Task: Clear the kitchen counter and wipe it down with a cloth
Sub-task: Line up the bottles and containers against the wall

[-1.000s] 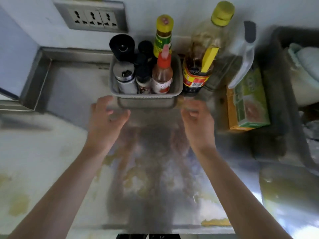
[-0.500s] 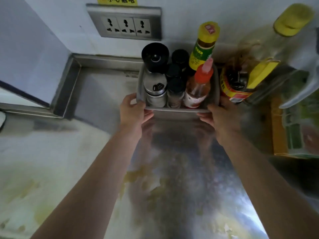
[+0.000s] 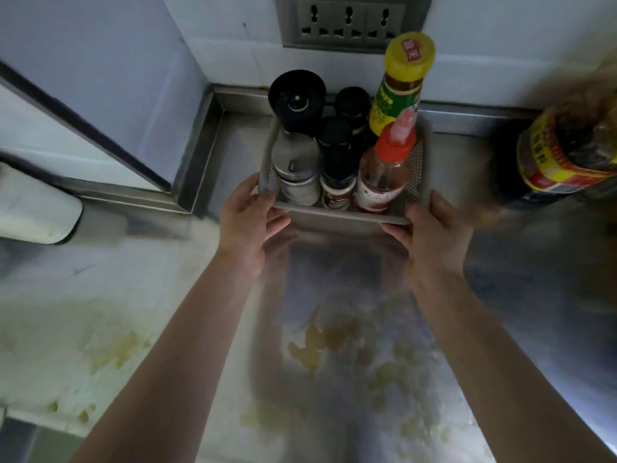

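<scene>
Grey plastic basket point(image 3: 334, 211) of bottles point(image 3: 380, 182), near corners gripped by left hand point(image 3: 248, 222) and right hand point(image 3: 434, 232). Likely stiff, top-heavy; keep level.

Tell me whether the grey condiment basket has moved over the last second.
Yes. The basket has shifted left: it stood beside the oil bottle, right of the wall socket; now it sits under the socket, apart from the bottle.

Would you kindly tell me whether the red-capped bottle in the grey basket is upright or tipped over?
Upright: the red-capped bottle stands inside the grey basket, with its nozzle pointing up.
</scene>
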`<move>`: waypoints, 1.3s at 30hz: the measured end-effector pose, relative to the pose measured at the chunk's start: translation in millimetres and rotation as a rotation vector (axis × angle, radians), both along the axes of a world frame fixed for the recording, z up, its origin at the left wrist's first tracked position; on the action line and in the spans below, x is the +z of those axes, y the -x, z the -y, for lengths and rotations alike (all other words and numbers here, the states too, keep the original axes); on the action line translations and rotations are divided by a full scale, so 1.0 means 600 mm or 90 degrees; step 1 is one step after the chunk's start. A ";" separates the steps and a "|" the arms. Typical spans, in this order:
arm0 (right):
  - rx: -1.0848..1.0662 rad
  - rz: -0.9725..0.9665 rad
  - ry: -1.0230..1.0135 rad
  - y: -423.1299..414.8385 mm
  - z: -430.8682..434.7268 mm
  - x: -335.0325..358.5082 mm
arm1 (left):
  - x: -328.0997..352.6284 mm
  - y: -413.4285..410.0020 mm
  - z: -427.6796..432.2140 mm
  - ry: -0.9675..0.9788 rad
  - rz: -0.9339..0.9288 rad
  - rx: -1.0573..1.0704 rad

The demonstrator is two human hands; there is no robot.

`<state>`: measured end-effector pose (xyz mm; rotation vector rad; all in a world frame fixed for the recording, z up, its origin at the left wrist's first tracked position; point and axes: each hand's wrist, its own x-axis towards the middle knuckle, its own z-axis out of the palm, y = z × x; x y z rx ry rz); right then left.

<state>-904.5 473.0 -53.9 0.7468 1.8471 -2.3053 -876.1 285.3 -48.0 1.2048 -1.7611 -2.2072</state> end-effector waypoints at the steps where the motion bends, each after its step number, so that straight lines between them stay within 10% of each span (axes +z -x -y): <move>1: 0.004 0.003 0.003 -0.001 0.017 -0.001 | -0.001 -0.002 0.014 -0.001 -0.003 0.013; 14: 0.001 0.011 0.016 0.016 0.162 -0.004 | -0.017 -0.025 0.081 0.196 -0.125 -0.023; 26: 0.050 0.028 0.096 0.030 0.180 0.007 | -0.017 -0.016 0.074 0.099 -0.162 -0.070; 32: 0.169 -0.016 -0.241 0.001 0.118 0.005 | -0.027 -0.041 0.035 0.271 -0.022 -0.135; 39: -0.055 -0.039 -0.516 -0.025 -0.095 0.053 | 0.015 -0.052 -0.041 0.541 -0.128 -0.413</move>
